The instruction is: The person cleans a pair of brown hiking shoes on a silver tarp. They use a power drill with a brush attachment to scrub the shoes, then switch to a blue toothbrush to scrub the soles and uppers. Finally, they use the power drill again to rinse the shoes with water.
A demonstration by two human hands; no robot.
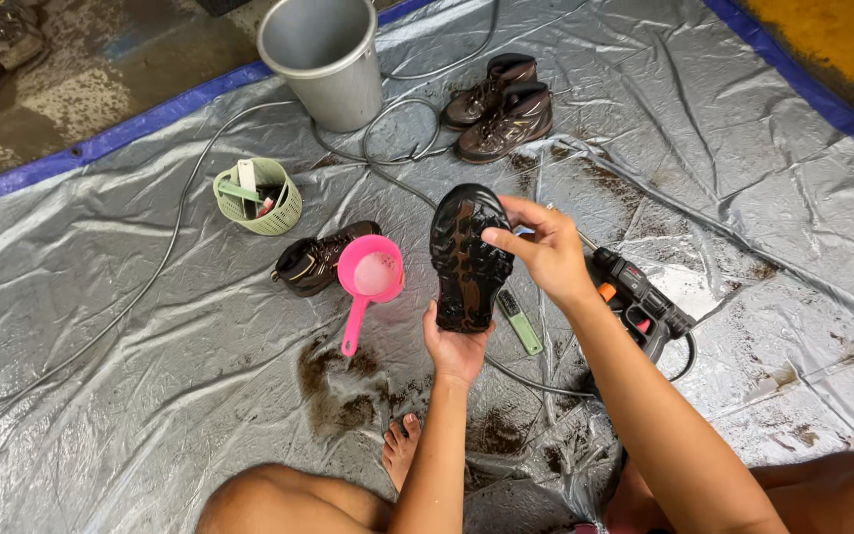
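I hold a boot (467,252) upside down, its black and brown treaded sole facing me. My left hand (455,348) grips its heel end from below. My right hand (544,247) pinches the side of the sole near the toe with thumb and fingers. A second dark brown boot (313,262) lies on its side to the left on the silver tarp (150,326). Against that boot rests a pink plastic scoop (368,277) with its handle pointing toward me.
A grey metal bucket (326,57) stands at the back, a pair of brown boots (501,104) to its right. A green basket (259,196) holds small tools. A spray gun (635,297), a small brush (519,321) and hoses (150,277) lie around; mud patches (343,391) lie near my foot (399,447).
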